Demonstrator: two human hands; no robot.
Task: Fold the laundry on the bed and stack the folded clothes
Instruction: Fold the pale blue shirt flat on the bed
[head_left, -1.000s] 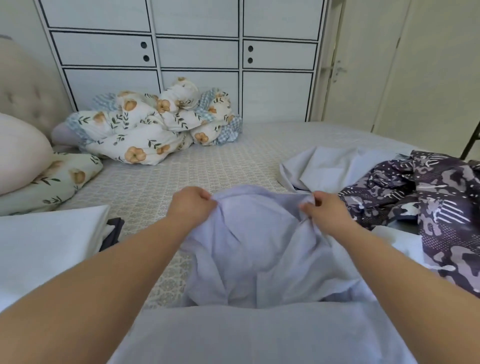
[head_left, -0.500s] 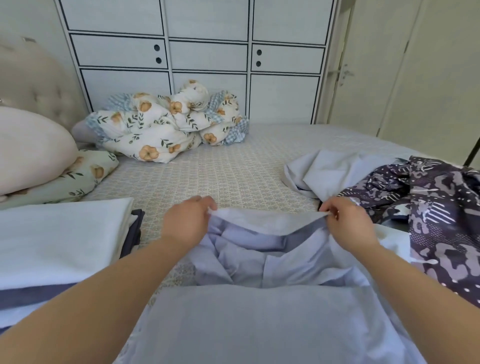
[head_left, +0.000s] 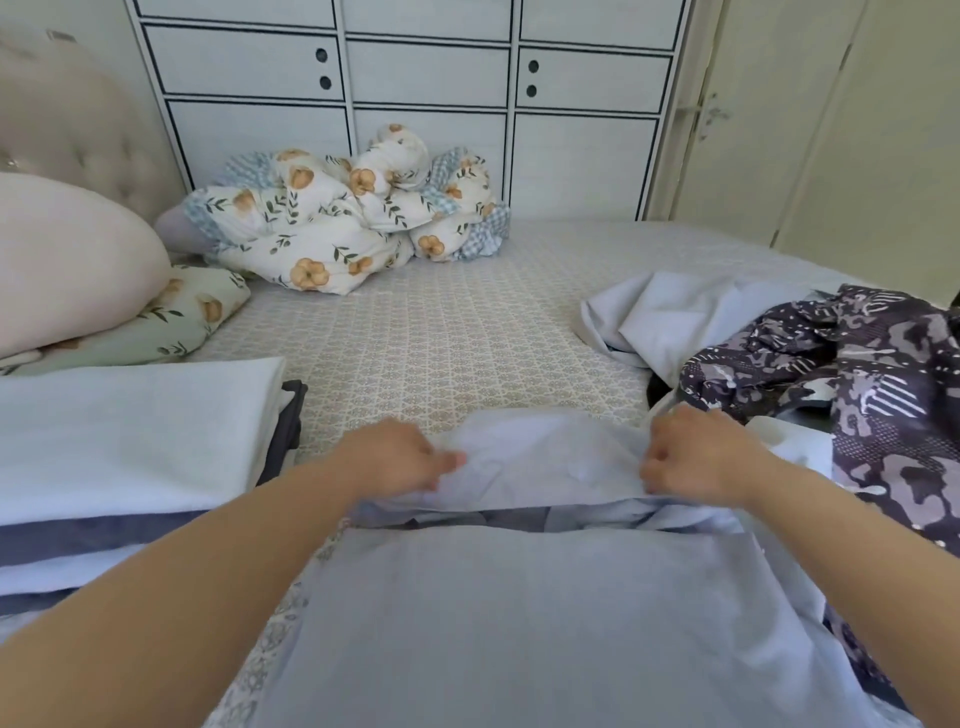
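Observation:
A pale blue garment (head_left: 540, 613) lies spread in front of me on the patterned bed (head_left: 447, 343). Its far part is doubled back toward me. My left hand (head_left: 400, 457) pinches the folded edge on the left, and my right hand (head_left: 691, 457) grips the same edge on the right. A stack of folded clothes (head_left: 130, 447), white on top with blue and dark layers beneath, sits at my left. Unfolded laundry lies to the right: a pale blue piece (head_left: 675, 317) and a dark purple patterned piece (head_left: 852, 384).
A bunched floral duvet (head_left: 343, 223) lies at the far side against white cabinets (head_left: 426, 78). A pink pillow (head_left: 67, 260) and a floral pillow (head_left: 171, 317) sit by the headboard at the left. Doors stand at the right.
Both hands have pulled the garment's far edge toward me, folding it over. The camera has shifted so the folded stack at the left shows more.

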